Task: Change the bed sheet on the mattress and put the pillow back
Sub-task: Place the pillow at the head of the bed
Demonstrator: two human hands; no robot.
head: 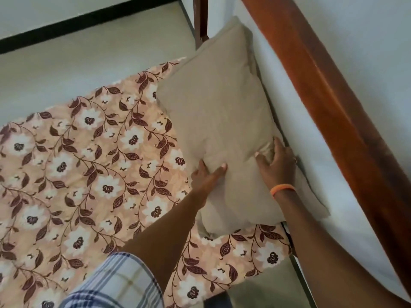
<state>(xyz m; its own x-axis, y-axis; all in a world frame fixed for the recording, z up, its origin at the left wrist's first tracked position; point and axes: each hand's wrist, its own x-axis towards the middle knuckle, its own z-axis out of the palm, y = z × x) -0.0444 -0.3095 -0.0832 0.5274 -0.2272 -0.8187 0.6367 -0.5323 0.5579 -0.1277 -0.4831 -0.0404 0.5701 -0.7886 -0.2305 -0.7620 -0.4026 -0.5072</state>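
- The pillow (220, 121) lay at the centre right of the frame, on the floral sheet (89, 152), its long right edge against the white wall (311, 156).
- Its upper corner reached toward the top centre, near a dark wooden post (200, 18); its lower corner lay at the lower right, over the sheet's edge.
- The left hand (208, 176) held the pillow's left edge at frame centre, thumb lying on top of the fabric and fingers tucked out of sight beneath, so it gripped the pillow.
- The right hand (278, 165) rested on the pillow near its right edge, fingers spread and bent into the cloth, bunching a fold; it gripped the pillow too.
- Most of the pillow stretched above both hands; a smaller part lay below them.
- An orange band (282, 188) circled the right wrist.
- A plaid sleeve (115, 283) showed at the bottom left.
- A reddish wooden beam (333, 107) ran diagonally down the right side.
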